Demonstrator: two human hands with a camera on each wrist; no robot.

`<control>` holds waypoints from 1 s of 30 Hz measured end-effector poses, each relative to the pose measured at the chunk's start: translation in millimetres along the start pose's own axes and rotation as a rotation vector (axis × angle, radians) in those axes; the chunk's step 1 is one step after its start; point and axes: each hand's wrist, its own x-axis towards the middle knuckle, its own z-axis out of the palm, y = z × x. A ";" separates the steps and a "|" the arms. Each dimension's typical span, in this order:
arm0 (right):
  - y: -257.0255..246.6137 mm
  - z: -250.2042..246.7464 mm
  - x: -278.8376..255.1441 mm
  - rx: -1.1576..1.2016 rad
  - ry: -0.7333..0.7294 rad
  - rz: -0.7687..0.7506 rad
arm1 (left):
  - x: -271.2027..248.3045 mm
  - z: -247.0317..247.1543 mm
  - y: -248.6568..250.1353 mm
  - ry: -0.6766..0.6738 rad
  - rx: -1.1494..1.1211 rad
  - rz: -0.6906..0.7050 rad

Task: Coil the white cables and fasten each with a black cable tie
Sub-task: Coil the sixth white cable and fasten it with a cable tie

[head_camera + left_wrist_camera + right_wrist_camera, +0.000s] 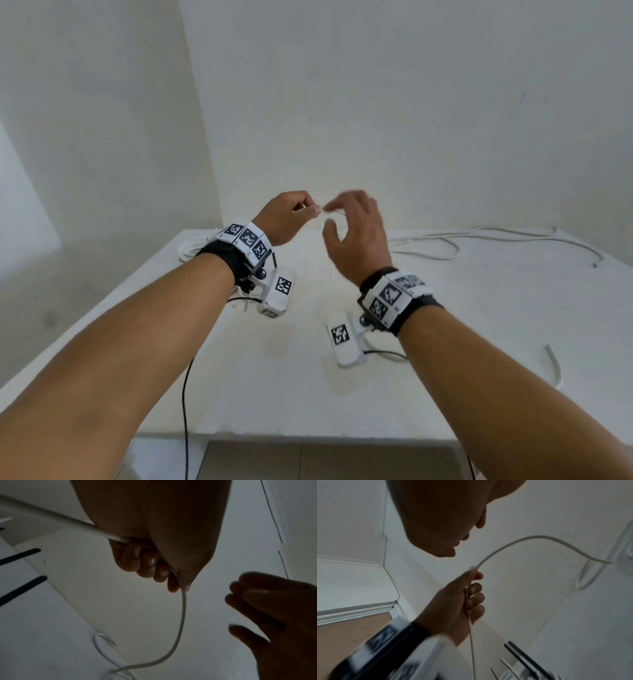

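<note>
My left hand (294, 214) is raised above the white table (479, 325) and grips a white cable (182, 615) in its curled fingers (149, 563). From that fist (464, 601) the cable (513, 540) arcs out and drops to its loose length on the table (428, 236). Just right of the fist, my right hand (352, 233) hovers blurred with fingers spread (265, 608), holding nothing that I can see. Two black cable ties (20, 557) lie on the table, also seen at the lower right in the right wrist view (522, 655).
A bundle of white cable loops (186, 250) lies at the table's far left, behind my left wrist. A short white cable piece (555, 363) lies at the right edge. White walls close the back and left. A black camera lead (185, 394) hangs below my left arm.
</note>
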 end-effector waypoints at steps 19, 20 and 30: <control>57.1 -40.6 13.3 0.157 -0.106 0.410 | -95.8 31.1 -2.3 -0.178 -0.647 -0.370; 58.2 -40.8 12.7 0.161 -0.092 0.424 | -100.4 32.2 -0.6 -0.211 -0.694 -0.390; 71.9 -38.2 -8.1 0.027 -0.299 0.490 | -127.6 43.3 10.1 -0.365 -1.117 -0.411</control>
